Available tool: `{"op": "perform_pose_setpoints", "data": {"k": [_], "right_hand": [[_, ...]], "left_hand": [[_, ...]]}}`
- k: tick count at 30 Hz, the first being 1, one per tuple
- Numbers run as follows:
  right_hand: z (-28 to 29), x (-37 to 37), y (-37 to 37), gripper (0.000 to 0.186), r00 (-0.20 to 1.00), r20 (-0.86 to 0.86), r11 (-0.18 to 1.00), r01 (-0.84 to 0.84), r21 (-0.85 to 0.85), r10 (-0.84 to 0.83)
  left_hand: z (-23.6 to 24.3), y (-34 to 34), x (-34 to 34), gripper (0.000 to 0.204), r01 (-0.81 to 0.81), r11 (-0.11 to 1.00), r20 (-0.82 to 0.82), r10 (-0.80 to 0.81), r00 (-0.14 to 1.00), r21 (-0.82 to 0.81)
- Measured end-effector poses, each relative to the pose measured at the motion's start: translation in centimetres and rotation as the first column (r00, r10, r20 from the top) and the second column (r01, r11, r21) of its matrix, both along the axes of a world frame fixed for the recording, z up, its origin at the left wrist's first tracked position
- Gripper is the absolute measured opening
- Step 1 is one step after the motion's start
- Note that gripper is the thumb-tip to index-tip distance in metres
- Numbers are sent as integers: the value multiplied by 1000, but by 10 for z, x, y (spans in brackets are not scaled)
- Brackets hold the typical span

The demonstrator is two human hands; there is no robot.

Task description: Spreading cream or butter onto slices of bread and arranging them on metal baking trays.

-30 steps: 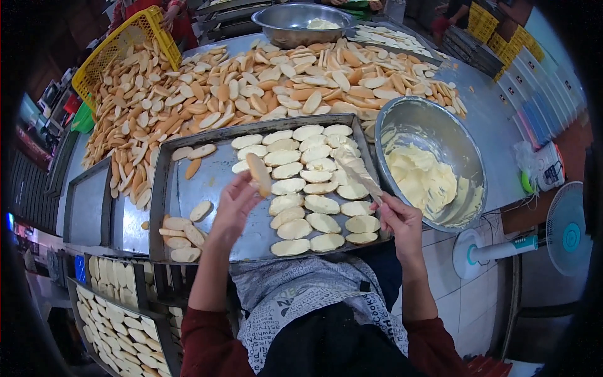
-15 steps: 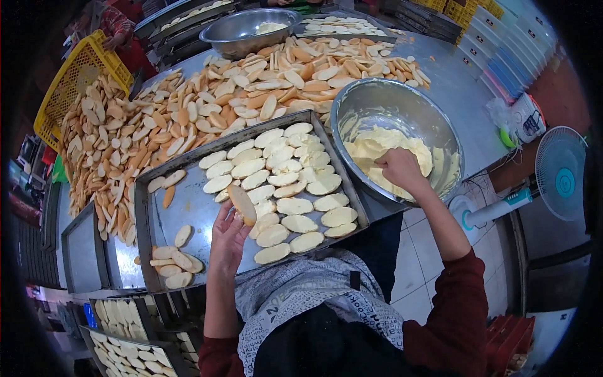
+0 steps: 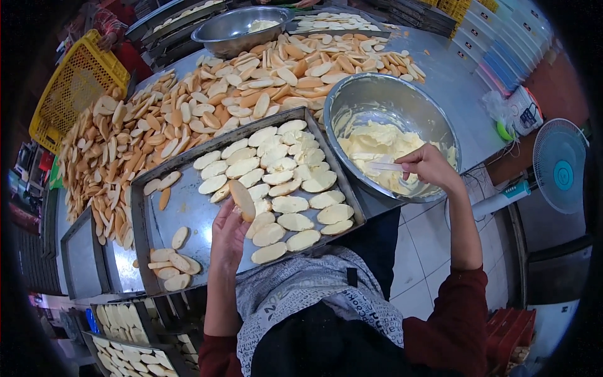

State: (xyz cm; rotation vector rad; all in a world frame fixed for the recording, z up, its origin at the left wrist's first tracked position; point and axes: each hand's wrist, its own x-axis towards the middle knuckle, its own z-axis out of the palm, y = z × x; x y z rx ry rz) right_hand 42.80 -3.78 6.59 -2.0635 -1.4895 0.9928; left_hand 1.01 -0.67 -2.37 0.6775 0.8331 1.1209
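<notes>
My left hand (image 3: 229,229) holds an oval bread slice (image 3: 242,200) upright over the large metal tray (image 3: 182,210), near rows of cream-coated slices (image 3: 290,203). A small loose group of uncoated slices (image 3: 179,262) lies at the tray's near left. My right hand (image 3: 425,162) grips a pale flat spatula (image 3: 386,166) that rests low in the steel bowl (image 3: 344,94), in the pale yellow cream (image 3: 370,139) at the tray's right.
Behind are a heap of bread slices (image 3: 270,75), a yellow crate (image 3: 66,85) beside a person's sleeve (image 3: 94,19), a second steel bowl (image 3: 229,41) and more trays. Stacked plastic tubs (image 3: 502,44) and a fan (image 3: 561,164) stand right. Loaded trays (image 3: 122,345) sit lower left.
My right hand has moved from above the coated slices into the bowl with the spatula. My left hand has lowered slightly, still holding the slice. The view has shifted.
</notes>
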Motion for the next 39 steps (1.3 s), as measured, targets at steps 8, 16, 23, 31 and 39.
{"op": "perform_pose_setpoints", "data": {"k": [8,16,23,31,39], "right_hand": [[-18,7,-12,23,974,204,973,50,224,-97],[-10,0,-4,22,977,170,982,-152,108,132],[-4,8,-13,23,993,13,991,116,63,-117],[-4,-29,-28,24,941,-303,950,225,218,-153],[-51,-164,-41,36,972,-208,639,92,764,109]], "left_hand": [[9,2,23,42,42,999,83,-44,996,32],[7,-2,31,42,112,993,108,-114,988,22],[8,1,30,45,55,998,82,-55,995,1],[16,1,42,53,101,995,205,-103,973,21],[27,-1,54,52,234,972,375,-224,899,21]]}}
